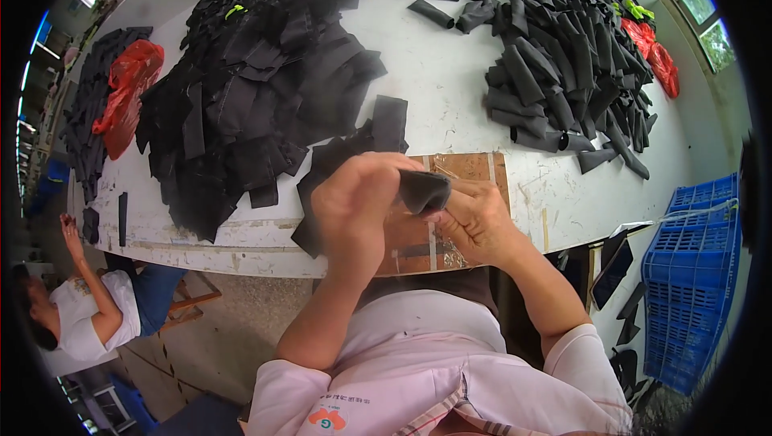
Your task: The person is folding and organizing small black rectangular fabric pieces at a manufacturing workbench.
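Note:
Both hands meet over the near edge of a white worktable (pixel 450 74). My left hand (pixel 358 207) and my right hand (pixel 474 219) together grip one small black fabric piece (pixel 424 189), folded or rolled between the fingers. Just beyond the hands lie a few flat black pieces (pixel 386 126). A large heap of flat black fabric pieces (pixel 249 74) covers the table's left half. A heap of rolled black pieces (pixel 563 58) fills the right half.
A brown patch (pixel 470 167) marks the table edge under the hands. Red plastic bags lie at far left (pixel 129 86) and far right (pixel 655 54). A blue plastic crate (pixel 691 267) stands at the right. Another person (pixel 88 307) sits low at the left.

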A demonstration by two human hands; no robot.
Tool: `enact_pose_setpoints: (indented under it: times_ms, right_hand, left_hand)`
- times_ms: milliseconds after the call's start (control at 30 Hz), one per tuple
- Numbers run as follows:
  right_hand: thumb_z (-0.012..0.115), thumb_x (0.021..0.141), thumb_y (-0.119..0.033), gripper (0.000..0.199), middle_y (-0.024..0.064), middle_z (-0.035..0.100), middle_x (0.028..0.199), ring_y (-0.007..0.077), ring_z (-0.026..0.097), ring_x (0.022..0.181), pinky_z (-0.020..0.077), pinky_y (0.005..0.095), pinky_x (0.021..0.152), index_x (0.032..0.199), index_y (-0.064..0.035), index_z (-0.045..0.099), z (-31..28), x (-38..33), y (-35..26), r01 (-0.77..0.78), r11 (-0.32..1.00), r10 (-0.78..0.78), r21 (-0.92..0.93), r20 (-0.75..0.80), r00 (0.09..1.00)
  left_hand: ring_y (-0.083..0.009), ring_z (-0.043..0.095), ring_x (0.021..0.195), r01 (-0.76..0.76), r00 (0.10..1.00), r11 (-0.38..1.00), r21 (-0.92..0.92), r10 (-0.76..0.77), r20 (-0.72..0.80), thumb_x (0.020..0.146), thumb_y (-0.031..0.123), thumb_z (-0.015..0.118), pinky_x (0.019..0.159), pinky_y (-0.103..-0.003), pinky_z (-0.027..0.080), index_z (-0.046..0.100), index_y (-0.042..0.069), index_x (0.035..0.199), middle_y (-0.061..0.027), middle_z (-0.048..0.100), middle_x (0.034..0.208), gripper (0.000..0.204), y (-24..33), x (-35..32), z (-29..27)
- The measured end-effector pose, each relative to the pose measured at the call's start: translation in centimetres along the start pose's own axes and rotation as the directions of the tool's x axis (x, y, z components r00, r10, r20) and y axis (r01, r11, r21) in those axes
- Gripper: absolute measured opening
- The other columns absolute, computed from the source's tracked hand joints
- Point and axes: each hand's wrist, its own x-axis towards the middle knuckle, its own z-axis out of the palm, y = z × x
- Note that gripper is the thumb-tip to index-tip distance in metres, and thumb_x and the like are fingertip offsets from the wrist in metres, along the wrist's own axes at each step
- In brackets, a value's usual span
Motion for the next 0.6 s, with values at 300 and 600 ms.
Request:
enact_pose_setpoints:
  times_ms: [300,600]
  right_hand:
    - [0.039,0.089,-0.044,0.047,0.0009,0.045,0.054,0.0078,0.042,0.048,0.0319,0.0203,0.044,0.070,-0.0027,0.053,-6.8,5.2,3.7,-0.250,0.712,0.629,0.657,-0.438,0.642]
    - [0.046,0.089,-0.028,0.032,0.0006,0.049,0.057,0.0083,0.044,0.050,0.0353,0.0229,0.045,0.073,-0.0009,0.053,1.3,-6.5,-0.3,-0.577,0.562,0.693,0.593,0.044,0.720]
  left_hand:
    - [-0.0350,0.057,0.084,0.253,0.958,0.101,0.962,-0.167,-0.235,0.072,0.019,0.064,0.074,-0.039,0.046,0.056,-0.003,0.090,-0.0222,0.058,0.092,0.030,-9.6,8.4,-2.9]
    - [-0.0087,0.049,0.052,-0.054,0.980,0.565,0.823,0.189,-0.065,0.069,0.009,0.066,0.049,-0.024,0.040,0.056,-0.002,0.068,-0.0037,0.055,0.058,0.016,-9.3,9.3,-5.4]
